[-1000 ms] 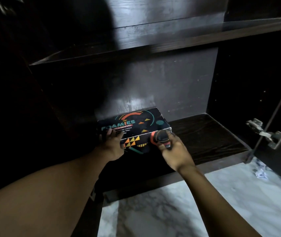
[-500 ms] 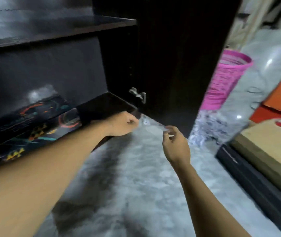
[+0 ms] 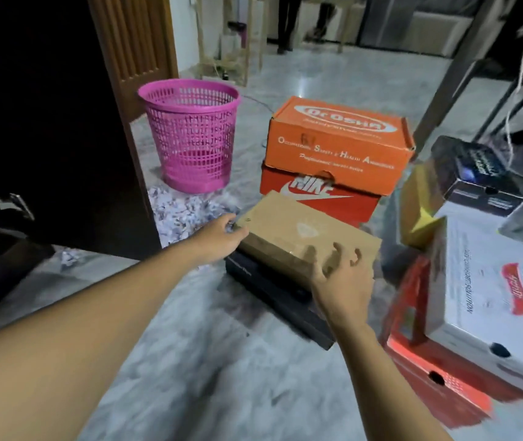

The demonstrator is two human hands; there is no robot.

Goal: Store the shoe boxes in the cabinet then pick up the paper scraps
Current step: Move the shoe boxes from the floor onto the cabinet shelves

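Observation:
A plain brown shoe box (image 3: pixel 298 233) lies on top of a flat black box (image 3: pixel 273 291) on the marble floor. My left hand (image 3: pixel 222 237) touches the brown box's near left corner, fingers loosely bent. My right hand (image 3: pixel 343 275) hovers at its right end with fingers spread and blurred, gripping nothing. Behind stand an orange Dr Osha box (image 3: pixel 339 141) stacked on a red Nike box (image 3: pixel 314 198). Torn paper scraps (image 3: pixel 184 211) lie in a heap on the floor by the open dark cabinet door (image 3: pixel 63 122).
A pink mesh waste basket (image 3: pixel 190 135) stands behind the scraps. At the right, a white box (image 3: pixel 489 297) sits on a red box (image 3: pixel 444 383), with a yellow box (image 3: pixel 419 211) and a dark box (image 3: pixel 476 176) beyond. Table legs rise at the far right.
My view swung right, away from the cabinet shelf where the patterned box stays. Both hands left that box and moved across to the brown box on the floor.

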